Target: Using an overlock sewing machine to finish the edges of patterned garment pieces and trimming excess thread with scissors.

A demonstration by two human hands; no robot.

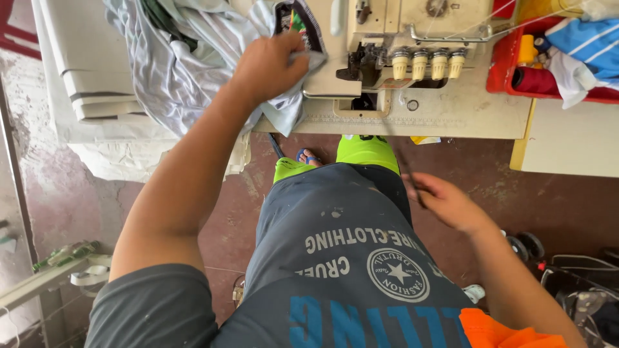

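On the table beside the sewing machine [412, 51], the left hand [271, 64] grips pale grey cloth [174, 71] not yet under the needle, while the right hand [445, 203] hangs open, empty, above the lap.

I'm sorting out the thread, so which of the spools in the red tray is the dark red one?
The dark red spool lies on its side in the red tray, below the yellow spool, beside the white-and-blue cloth.

Left hand [271, 64] pressed on pale grey fabric [187, 71] heaped at the worktop [464, 116] edge, grip bunching the cloth beside the cream sewing machine [400, 38]. Right hand [445, 203] down over the lap – blurred, fingers loose. Red tray [500, 74] with a dark red thread spool [534, 80] at right.
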